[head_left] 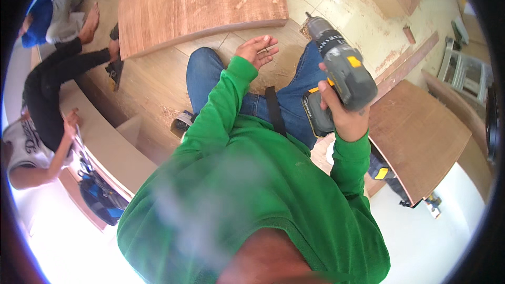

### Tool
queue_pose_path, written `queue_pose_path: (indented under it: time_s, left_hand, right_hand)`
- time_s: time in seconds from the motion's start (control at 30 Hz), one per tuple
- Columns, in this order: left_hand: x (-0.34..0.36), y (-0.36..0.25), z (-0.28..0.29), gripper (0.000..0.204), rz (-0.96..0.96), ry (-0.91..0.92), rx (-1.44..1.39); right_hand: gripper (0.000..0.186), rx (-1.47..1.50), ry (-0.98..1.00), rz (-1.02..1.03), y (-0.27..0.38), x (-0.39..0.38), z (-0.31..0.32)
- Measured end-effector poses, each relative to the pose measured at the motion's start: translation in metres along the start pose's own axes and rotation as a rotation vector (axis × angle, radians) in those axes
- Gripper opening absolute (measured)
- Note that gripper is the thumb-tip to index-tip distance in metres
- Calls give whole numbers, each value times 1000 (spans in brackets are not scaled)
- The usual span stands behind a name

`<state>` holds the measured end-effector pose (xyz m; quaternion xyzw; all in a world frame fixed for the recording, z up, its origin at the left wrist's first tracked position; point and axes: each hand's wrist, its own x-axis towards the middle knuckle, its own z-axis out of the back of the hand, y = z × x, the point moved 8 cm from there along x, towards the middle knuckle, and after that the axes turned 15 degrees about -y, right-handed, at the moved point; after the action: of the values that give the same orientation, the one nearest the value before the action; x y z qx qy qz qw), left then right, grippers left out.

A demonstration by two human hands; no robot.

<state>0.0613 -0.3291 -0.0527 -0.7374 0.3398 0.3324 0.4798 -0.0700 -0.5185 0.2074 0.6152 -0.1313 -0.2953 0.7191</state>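
Note:
My right hand is wrapped round the handle of a grey and black cordless drill with yellow accents. Its chuck points up and away, to the left, over my right knee, and the battery sits low by my thigh. My left hand is raised above my lap with its fingers bent together. A thin dark piece shows between them, too small to name. Just beyond that hand lies a large reddish-brown wooden panel with a thick edge.
Several people sit or crouch at the left, one in dark trousers beside a long pale cabinet frame. At the right are another wooden panel, a long wood strip and a metal ladder. Sawdust dots the tiled floor.

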Motion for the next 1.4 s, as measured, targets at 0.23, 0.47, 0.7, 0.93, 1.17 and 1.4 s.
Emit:
queue_pose_path:
  time_s: [0.23,0.47,0.7,0.93,1.17,1.4]
  left_hand:
    - [3,-30,-14,37,-37,271,-278]
    - [20,-2,-1,43,13,187,-251]
    - [47,3,19,35,-151,-1,127]
    - [42,-17,-3,31,-8,246,-364]
    - [28,-19,-25,31,36,343,-608]
    - [32,-16,-24,32,29,340,-614]
  right_hand:
    - [36,-94,115,-182,-19,15,-52]
    - [33,-80,120,-204,-32,12,-83]
    - [29,-72,107,-192,-27,13,-98]
    - [29,-79,64,-283,-35,17,-103]
    - [36,-13,90,-331,-48,21,-110]
    - [37,-3,104,-353,-53,19,-113]
